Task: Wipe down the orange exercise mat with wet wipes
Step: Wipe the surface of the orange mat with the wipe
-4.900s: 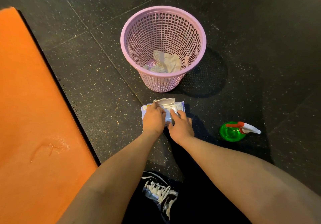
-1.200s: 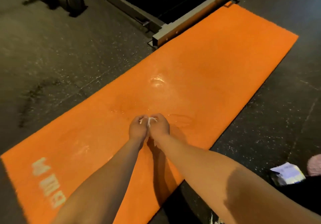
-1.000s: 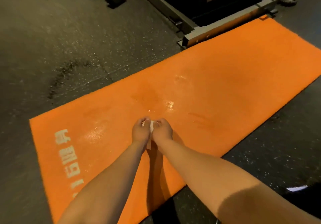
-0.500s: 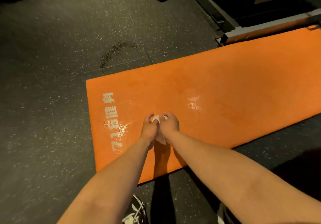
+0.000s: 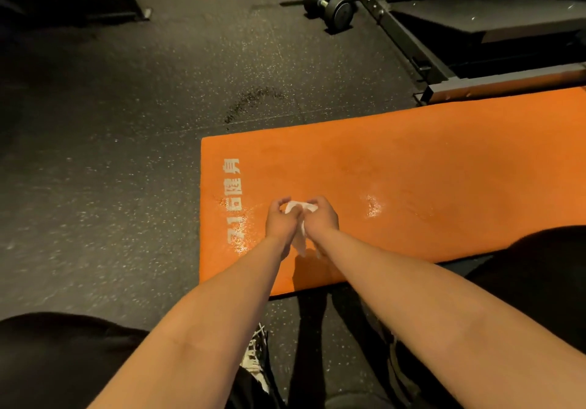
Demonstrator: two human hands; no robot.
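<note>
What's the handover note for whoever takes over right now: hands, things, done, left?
Left hand: pinches the wipe.
Right hand: pinches the same wipe.
The wipe is bunched between both hands, one end hanging down, over the near edge of the mat, close to its printed end.
Done: wipe in hand; wet patches glisten on the mat.
Left: likely spread the wipe and wipe the mat. How much is already wiped cannot be told.
</note>
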